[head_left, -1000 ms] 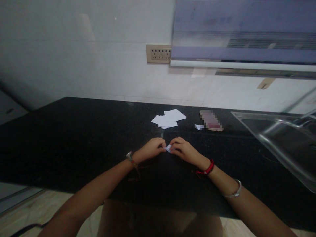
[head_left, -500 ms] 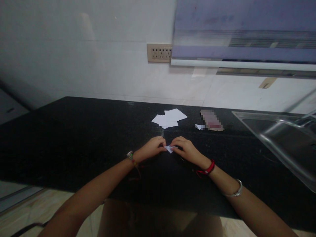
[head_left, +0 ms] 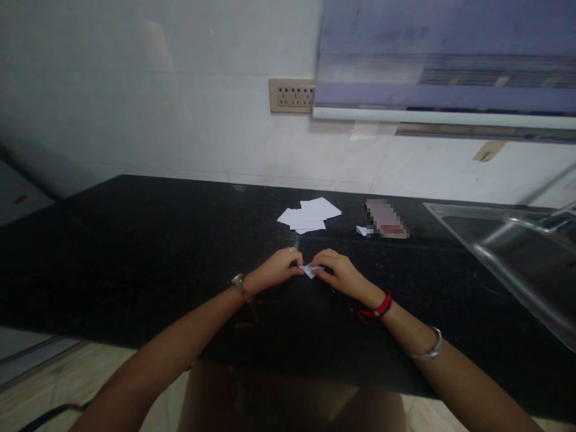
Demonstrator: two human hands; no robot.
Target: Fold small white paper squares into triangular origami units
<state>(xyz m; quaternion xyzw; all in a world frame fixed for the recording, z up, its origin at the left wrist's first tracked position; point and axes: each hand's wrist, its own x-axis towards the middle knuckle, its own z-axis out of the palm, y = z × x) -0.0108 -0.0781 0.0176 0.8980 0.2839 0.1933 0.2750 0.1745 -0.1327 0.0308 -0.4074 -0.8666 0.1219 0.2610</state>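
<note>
Both my hands meet over the black countertop (head_left: 135, 252) and pinch a small folded piece of white paper (head_left: 309, 270) between their fingertips. My left hand (head_left: 276, 269) holds its left side with curled fingers. My right hand (head_left: 338, 270) grips its right side, fingers pressed together. The paper sits just above or on the counter surface. A watch is on my left wrist, a red band and a metal bracelet on my right arm.
A loose pile of white paper sheets (head_left: 309, 215) lies further back. To its right are a small folded paper piece (head_left: 361, 230) and a blurred flat object (head_left: 386, 219). A steel sink (head_left: 508, 252) is at the right; a wall socket (head_left: 291, 95) and range hood (head_left: 445, 66) above.
My hands stay almost still on the paper; the fingers shift slightly and the paper now shows a bit more between them.
</note>
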